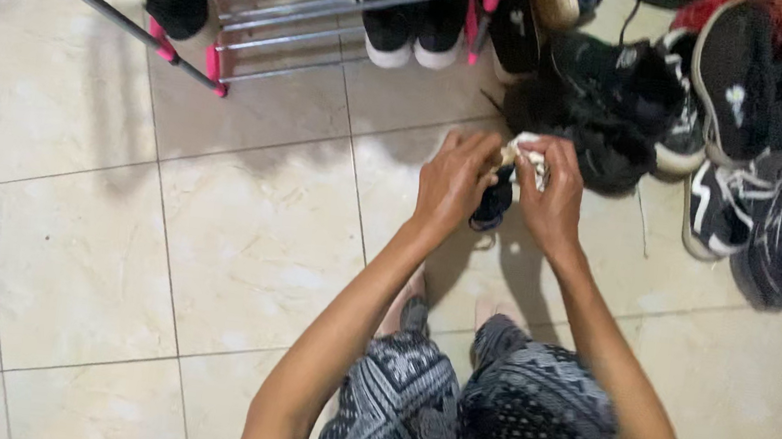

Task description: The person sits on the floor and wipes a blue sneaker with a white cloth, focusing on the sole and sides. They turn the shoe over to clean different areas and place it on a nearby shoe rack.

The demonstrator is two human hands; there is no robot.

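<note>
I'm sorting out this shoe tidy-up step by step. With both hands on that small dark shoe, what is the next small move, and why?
Probably carry the small dark shoe up and left to the metal shoe rack with pink joints. The left hand and right hand both grip it above the beige tiled floor, the pile of black sneakers lies loose at the right, and some rack bars look free.

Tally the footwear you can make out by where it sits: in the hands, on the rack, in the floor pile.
Dark shoe held by left hand and right hand: 1
Shoes on the rack, white-soled pair: 2
Clearly separable dark sneakers in the floor pile: 4
Total: 7
</note>
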